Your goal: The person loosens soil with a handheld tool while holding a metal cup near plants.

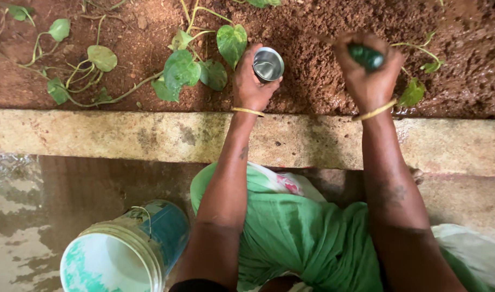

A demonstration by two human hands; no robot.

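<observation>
Over the far soil bed (323, 70), our left hand (251, 81) wraps a small steel cup (268, 64), light, smooth, likely slippery; grip its sides. Right hand (368, 73) fists a green tool handle (366, 55), rigid.

Small steel cup (268, 64): shiny, round, empty so far as can be seen, tipped on its side with its open mouth turned toward the camera, gripped from the left over the reddish-brown soil just beyond the stone kerb. Dark green handle (366, 56): smooth, glossy, rounded end protruding from a closed fist above wet soil; its lower part is hidden.
</observation>
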